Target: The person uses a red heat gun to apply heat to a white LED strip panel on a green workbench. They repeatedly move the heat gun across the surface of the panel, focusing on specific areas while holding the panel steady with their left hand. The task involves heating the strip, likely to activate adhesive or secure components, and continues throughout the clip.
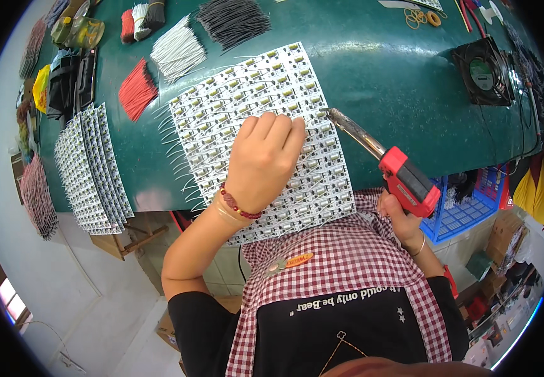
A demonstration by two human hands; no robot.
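Left of board [313, 166], red wires [138, 89], stacked panels [89, 169], right of it, fan [484, 72], left hand [265, 160] atop it, fingers curled, hold unclear, right hand [399, 218] grasping soldering iron [392, 164]

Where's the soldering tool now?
The head view shows the soldering tool right of centre in the right hand, its tip by the right edge of the circuit-board sheet.
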